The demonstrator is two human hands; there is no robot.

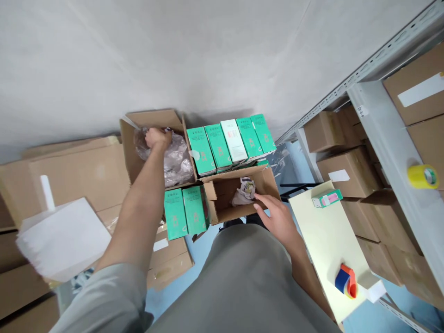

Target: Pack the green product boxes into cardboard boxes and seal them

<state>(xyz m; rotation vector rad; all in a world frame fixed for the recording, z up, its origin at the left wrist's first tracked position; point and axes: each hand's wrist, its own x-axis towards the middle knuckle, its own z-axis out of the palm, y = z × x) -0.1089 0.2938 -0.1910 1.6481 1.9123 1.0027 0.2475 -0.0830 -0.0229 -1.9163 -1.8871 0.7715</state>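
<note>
A person's left hand [158, 138] is inside an open brown cardboard carton [156, 117] of crinkled clear plastic [177, 159] — its grip cannot be told. The right hand [279, 215], unclenched, is beside 1 crumpled white printed bundle [245, 191] in a smaller brown cardboard box [222, 212]. Work seems partway: 1 bundle in, space left. Nearby: 6 green rectangular boxes [201, 150] clearly visible, 1 white rectangular box [233, 140].

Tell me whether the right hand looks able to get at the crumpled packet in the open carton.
Most likely yes: the right hand has its fingertips right by the crumpled packet, and the carton is open above it, with nothing visible in between.
</note>
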